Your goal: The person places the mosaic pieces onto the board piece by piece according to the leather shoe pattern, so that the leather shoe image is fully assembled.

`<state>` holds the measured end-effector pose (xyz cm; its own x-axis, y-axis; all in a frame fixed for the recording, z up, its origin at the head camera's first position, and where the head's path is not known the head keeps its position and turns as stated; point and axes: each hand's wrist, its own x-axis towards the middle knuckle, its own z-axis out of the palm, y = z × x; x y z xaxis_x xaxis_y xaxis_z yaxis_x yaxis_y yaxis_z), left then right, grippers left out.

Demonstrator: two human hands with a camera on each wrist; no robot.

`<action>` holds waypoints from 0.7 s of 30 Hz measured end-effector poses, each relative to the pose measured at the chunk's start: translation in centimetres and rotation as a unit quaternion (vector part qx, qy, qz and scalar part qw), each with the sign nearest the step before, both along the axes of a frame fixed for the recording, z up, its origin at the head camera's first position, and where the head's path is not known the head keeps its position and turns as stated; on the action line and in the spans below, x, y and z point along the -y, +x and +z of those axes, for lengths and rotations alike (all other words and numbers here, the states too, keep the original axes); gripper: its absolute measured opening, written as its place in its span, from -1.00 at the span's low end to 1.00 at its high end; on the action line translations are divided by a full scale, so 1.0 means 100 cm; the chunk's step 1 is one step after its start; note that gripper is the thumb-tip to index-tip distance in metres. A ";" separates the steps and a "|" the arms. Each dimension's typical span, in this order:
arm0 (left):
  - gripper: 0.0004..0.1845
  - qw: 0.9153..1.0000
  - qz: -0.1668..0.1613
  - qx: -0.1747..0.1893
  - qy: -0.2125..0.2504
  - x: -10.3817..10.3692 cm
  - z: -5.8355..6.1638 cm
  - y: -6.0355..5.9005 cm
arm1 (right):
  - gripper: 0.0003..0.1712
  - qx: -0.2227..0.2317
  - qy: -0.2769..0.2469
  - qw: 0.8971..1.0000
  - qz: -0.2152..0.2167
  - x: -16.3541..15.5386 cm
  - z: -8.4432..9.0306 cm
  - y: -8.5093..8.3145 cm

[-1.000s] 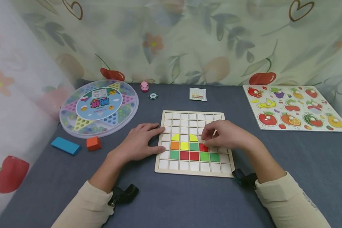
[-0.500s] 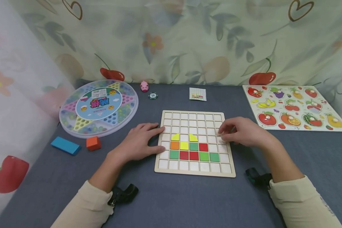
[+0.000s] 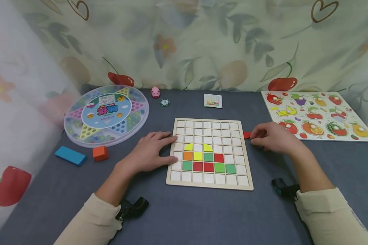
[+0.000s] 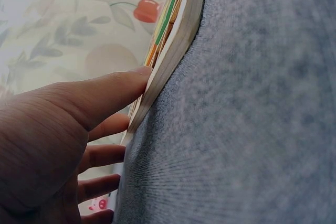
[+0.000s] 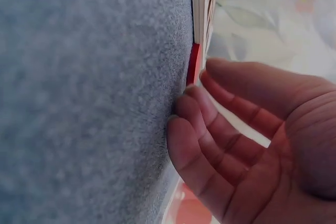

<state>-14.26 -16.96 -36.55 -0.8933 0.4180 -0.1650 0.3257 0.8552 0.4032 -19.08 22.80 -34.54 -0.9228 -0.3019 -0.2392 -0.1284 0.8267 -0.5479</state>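
A wooden grid board (image 3: 210, 186) lies in front of me, with several coloured square tiles and two yellow rounded pieces (image 3: 208, 147) set in its cells. My left hand (image 3: 150, 153) rests along the board's left edge, thumb and forefinger touching it; the left wrist view shows the thumb on the rim. Beyond the board's right edge is my right hand (image 3: 274, 137), fingers loosely bent and thumb apart from them. Just ahead of its fingertips a flat red piece (image 3: 246, 135) lies on the cloth against the board's side, its far end seen in the right wrist view.
A small pattern card (image 3: 213, 101) lies behind the board. A fruit puzzle board (image 3: 320, 117) stands close behind the right hand. To the left are a round marble game (image 3: 106, 115), a blue block (image 3: 71, 156), an orange block (image 3: 100, 154), a pink pig (image 3: 155, 92) and a poker chip (image 3: 164, 102).
My right hand has moved right, from over the red square tile to beyond the board's right edge, and the flat red piece there now shows. The left hand stays put.
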 end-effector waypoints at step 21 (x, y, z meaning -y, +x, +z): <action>-0.14 1.000 -0.001 0.001 -0.002 0.001 -0.001 0.000 | -0.72 -0.042 0.034 0.999 -0.004 0.013 -0.007 -0.010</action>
<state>-14.31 -17.03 -36.62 -0.8919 0.4200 -0.1679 0.3275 0.8556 0.4008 -20.10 21.52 -35.25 -0.9431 -0.2795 -0.1802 -0.1647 0.8632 -0.4773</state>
